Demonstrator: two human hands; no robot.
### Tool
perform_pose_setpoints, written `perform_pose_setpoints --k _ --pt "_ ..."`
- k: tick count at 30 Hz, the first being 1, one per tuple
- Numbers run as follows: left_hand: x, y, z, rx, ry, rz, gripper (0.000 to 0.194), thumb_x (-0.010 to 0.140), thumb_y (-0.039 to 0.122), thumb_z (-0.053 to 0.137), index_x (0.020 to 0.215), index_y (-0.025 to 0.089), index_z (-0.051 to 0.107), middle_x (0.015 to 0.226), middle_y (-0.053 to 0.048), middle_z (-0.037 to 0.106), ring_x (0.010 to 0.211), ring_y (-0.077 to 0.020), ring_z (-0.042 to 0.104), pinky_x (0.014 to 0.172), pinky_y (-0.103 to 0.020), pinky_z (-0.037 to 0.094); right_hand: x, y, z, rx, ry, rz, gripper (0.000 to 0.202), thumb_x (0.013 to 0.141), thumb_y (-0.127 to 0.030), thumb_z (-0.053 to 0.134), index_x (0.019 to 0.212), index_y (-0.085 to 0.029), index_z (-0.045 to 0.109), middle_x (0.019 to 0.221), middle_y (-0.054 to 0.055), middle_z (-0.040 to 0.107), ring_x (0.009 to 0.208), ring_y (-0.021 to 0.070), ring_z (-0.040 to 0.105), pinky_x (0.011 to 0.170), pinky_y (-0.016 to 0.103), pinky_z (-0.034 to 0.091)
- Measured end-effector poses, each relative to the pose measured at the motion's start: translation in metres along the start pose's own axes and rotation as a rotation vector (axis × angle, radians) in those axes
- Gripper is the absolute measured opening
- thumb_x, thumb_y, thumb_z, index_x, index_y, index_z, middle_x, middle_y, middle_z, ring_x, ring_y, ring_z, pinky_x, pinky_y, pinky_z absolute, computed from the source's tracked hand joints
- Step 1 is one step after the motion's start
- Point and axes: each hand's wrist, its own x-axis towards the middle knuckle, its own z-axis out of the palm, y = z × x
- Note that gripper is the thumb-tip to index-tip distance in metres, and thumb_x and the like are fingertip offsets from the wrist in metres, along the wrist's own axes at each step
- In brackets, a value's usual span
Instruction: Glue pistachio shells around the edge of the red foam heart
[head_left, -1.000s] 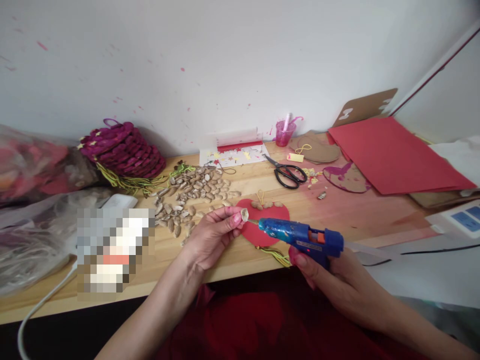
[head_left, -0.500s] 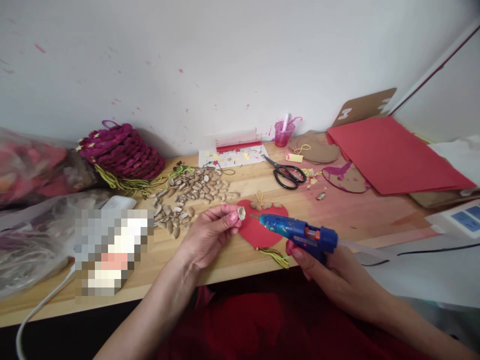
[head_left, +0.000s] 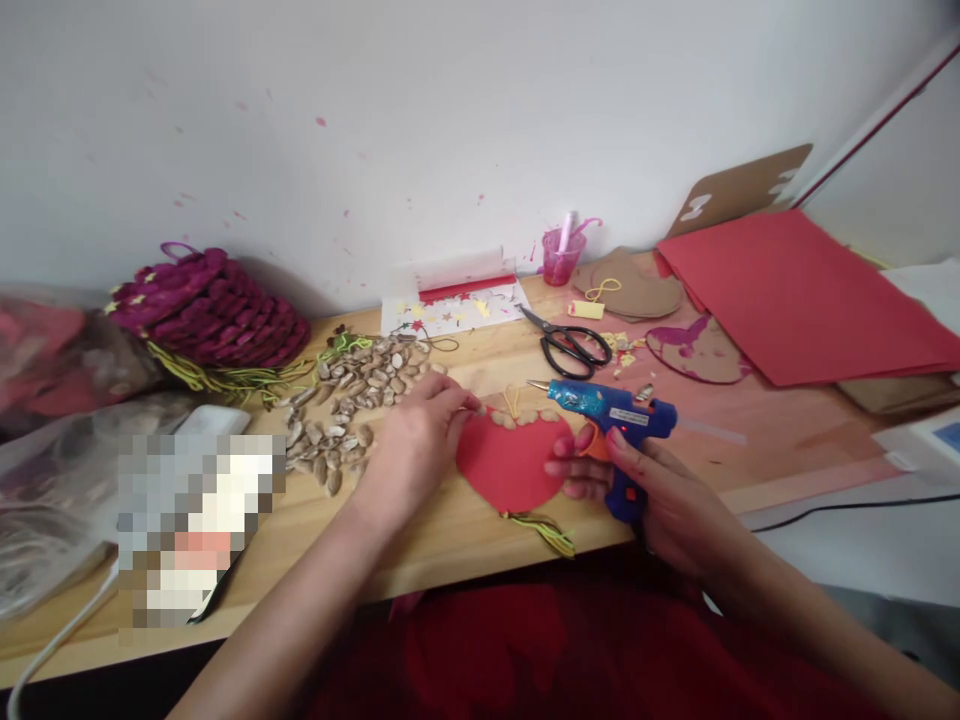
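Note:
A red heart-shaped paper piece (head_left: pixel 510 465) lies near the table's front edge, with several peanut shells (head_left: pixel 525 418) along its top, a yellow loop (head_left: pixel 513 402) and a yellow-green tassel (head_left: pixel 551 535) at its point. My left hand (head_left: pixel 416 440) is closed at the heart's upper left edge, its fingertips pressing a peanut shell (head_left: pixel 481 409) there. My right hand (head_left: pixel 667 495) is closed round the handle of a blue hot glue gun (head_left: pixel 622 412), whose nozzle points left above the heart. Its outstretched fingers reach the heart's right edge.
Loose peanut shells (head_left: pixel 367 375) lie left of the heart. Black scissors (head_left: pixel 570 345), a pink cup (head_left: pixel 561 262), star stickers (head_left: pixel 450 315) and red sheets (head_left: pixel 810 300) are farther back. A purple shell-covered craft (head_left: pixel 232 310) and plastic bags (head_left: pixel 52 490) stand left.
My left hand has moved the peanut shell down onto the heart's upper left edge. The glue gun's nozzle has come away from the shell, and my right fingers now reach the heart.

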Motion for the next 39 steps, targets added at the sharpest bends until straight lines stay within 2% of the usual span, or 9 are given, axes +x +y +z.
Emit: perform_pose_setpoints --k 7,12,18,21,26,39 --pt "-0.002 -0.003 0.013 0.141 -0.056 0.04 0.016 0.096 0.011 0.054 0.097 0.018 0.069 0.103 -0.005 0.065 0.084 -0.0142 0.065 0.073 -0.024 0.053 0.008 -0.001 -0.005 0.07 -0.044 0.028 0.023 0.086 -0.045 0.075 0.093 -0.023 0.077 0.099 0.007 0.079 0.096 0.0222 0.076 0.082 0.031 0.06" --pt "-0.003 -0.003 0.013 0.154 -0.073 0.05 0.014 0.097 0.011 0.055 0.1 0.017 0.067 0.106 -0.005 0.064 0.085 -0.0137 0.065 0.074 -0.023 0.053 0.013 -0.002 -0.006 0.068 -0.025 0.066 0.025 0.082 -0.046 0.079 0.092 -0.023 0.077 0.101 0.006 0.08 0.095 0.0223 0.077 0.08 0.029 0.061" --pt "-0.003 0.001 0.013 0.196 -0.124 0.029 0.012 0.097 0.014 0.057 0.1 0.018 0.068 0.105 -0.004 0.064 0.083 -0.0144 0.065 0.073 -0.025 0.053 0.014 0.002 -0.012 0.047 -0.049 0.093 0.025 0.088 -0.046 0.073 0.101 -0.024 0.077 0.106 0.007 0.079 0.099 0.0227 0.076 0.084 0.032 0.061" --pt "-0.003 0.001 0.014 0.221 -0.126 0.029 0.012 0.097 0.015 0.057 0.102 0.019 0.067 0.107 -0.004 0.064 0.083 -0.0147 0.066 0.073 -0.025 0.053 0.014 0.003 -0.015 0.026 -0.059 0.092 0.024 0.09 -0.044 0.071 0.101 -0.024 0.077 0.103 0.007 0.079 0.097 0.0217 0.076 0.085 0.032 0.06" --pt "-0.004 0.001 0.014 0.264 -0.128 0.043 0.014 0.098 0.015 0.055 0.104 0.019 0.067 0.109 -0.005 0.064 0.084 -0.016 0.066 0.072 -0.026 0.054 0.013 0.003 -0.016 0.025 -0.073 0.095 0.024 0.093 -0.044 0.068 0.104 -0.024 0.077 0.11 0.008 0.077 0.098 0.0214 0.075 0.087 0.033 0.059" --pt "-0.003 0.002 0.015 0.289 -0.15 0.044 0.016 0.096 0.012 0.054 0.105 0.017 0.067 0.109 -0.007 0.064 0.086 -0.0182 0.067 0.073 -0.029 0.055 0.013 0.002 -0.016 -0.003 -0.053 0.106 0.025 0.091 -0.046 0.07 0.103 -0.025 0.076 0.107 0.008 0.076 0.096 0.0227 0.074 0.088 0.039 0.058"
